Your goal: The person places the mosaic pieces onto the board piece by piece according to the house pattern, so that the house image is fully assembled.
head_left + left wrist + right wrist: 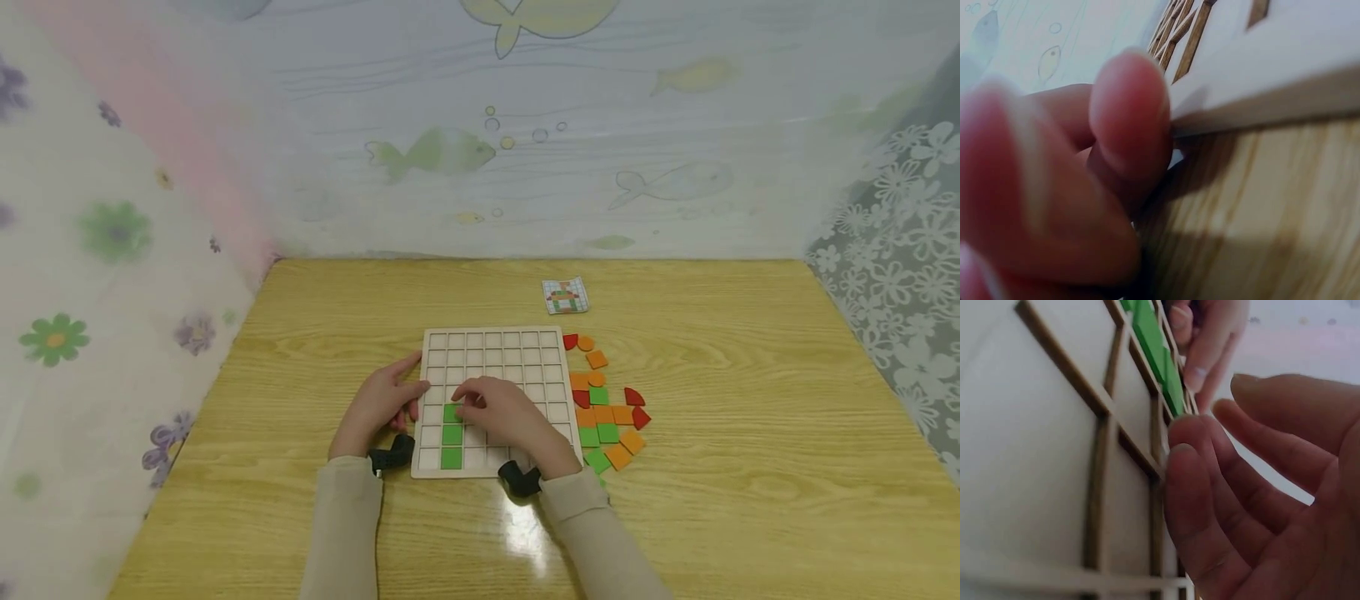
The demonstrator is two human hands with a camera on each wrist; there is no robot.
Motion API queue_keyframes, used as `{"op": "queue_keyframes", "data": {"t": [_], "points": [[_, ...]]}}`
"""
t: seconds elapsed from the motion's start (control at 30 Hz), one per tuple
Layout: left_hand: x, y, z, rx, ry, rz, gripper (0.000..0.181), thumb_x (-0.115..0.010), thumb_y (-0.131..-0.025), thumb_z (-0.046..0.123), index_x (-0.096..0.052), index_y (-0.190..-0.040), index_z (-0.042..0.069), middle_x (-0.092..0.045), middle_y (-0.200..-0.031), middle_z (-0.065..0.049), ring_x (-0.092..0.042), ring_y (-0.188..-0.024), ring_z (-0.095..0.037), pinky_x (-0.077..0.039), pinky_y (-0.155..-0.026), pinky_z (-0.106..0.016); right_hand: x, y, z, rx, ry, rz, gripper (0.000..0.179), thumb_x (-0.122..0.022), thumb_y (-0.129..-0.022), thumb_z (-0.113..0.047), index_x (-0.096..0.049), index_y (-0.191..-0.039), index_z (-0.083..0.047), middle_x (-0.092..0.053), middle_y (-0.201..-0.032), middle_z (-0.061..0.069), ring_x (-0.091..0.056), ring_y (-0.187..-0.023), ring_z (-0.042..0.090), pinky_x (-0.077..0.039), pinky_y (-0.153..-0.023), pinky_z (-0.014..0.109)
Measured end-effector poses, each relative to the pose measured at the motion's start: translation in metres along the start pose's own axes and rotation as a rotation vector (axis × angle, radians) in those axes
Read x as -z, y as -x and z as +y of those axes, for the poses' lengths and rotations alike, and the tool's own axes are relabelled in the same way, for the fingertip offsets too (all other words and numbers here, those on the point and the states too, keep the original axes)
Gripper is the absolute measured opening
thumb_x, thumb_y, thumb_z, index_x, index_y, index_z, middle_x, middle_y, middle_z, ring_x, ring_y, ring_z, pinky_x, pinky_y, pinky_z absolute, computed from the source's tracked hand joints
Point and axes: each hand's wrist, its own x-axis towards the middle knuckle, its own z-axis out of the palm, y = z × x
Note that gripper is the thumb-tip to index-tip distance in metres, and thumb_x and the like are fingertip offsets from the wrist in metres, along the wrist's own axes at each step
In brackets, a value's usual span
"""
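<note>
Now | L fingers [1129,119] relaxed, touching brd [492,362] | R fingers [1191,500] parted nr grn tile [450,412]

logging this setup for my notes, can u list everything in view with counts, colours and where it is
Grid board: one, pale, mid-table
Green squares: three, green, one column at the board's left
Loose green pieces: several, green, right of the board
Loose orange pieces: several, orange, same cluster
Loose red pieces: four visible, red, same cluster
Pattern card: one, white with coloured print, beyond the board
Table: one, yellowish wood-grain, under everything
Fish backdrop: one, pale, behind
Flower-print sides: two, white left, grey right
Black wrist devices: two, black, at the wrists
Sleeves: two, beige, front
Left hand: one, board's left edge
Right hand: one, over the board
</note>
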Motion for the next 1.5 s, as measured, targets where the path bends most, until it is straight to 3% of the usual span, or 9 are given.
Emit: {"op": "queue_keyframes", "data": {"t": [0.37,0.63,1.0,1.2,1.5], "points": [[-0.002,-0.001,0.0,0.037,-0.015,0.004,0.056,-0.059,-0.085,0.035,-0.033,-0.136,0.037,-0.058,-0.058,-0.014,-0.046,-0.037,-0.018,-0.042,-0.038,-0.032,0.019,0.013,0.003,-0.004,0.031,0.006,0.018,-0.052,-0.09,-0.025,-0.064,-0.103,-0.021,-0.057,-0.086,-0.012,-0.051,-0.078,0.008,-0.043,-0.072,0.028],[0.001,0.0,0.001,0.009,-0.017,0.001,0.058,-0.059,-0.086,0.033,-0.032,-0.137,0.035,-0.058,-0.057,-0.014,-0.044,-0.035,-0.017,-0.042,-0.037,-0.032,0.03,0.028,0.012,-0.013,0.063,0.035,0.017,-0.055,-0.088,-0.027,-0.064,-0.102,-0.02,-0.056,-0.083,-0.012,-0.051,-0.074,0.008,-0.043,-0.069,0.027],[0.0,0.0,0.0,0.015,-0.014,-0.005,0.058,-0.059,-0.085,0.034,-0.032,-0.137,0.035,-0.059,-0.058,-0.014,-0.045,-0.035,-0.017,-0.043,-0.037,-0.032,0.048,0.048,0.037,-0.085,0.019,0.073,0.016,-0.056,-0.088,-0.024,-0.064,-0.101,-0.019,-0.056,-0.084,-0.01,-0.051,-0.075,0.009,-0.043,-0.068,0.028],[0.0,-0.001,0.001,0.004,-0.026,-0.008,0.059,-0.059,-0.085,0.034,-0.031,-0.137,0.034,-0.059,-0.058,-0.014,-0.046,-0.035,-0.017,-0.043,-0.038,-0.033,0.058,0.059,0.053,-0.173,-0.005,0.086,0.018,-0.055,-0.088,-0.027,-0.063,-0.103,-0.021,-0.057,-0.088,-0.009,-0.052,-0.077,0.01,-0.043,-0.068,0.028],[-0.002,0.0,0.001,0.004,-0.031,0.005,0.058,-0.059,-0.086,0.032,-0.031,-0.137,0.035,-0.059,-0.058,-0.014,-0.045,-0.035,-0.017,-0.044,-0.039,-0.034,0.076,0.078,0.067,-0.194,0.013,0.119,0.022,-0.055,-0.089,-0.027,-0.063,-0.107,-0.017,-0.059,-0.091,-0.006,-0.051,-0.081,0.012,-0.042,-0.073,0.031]]}}
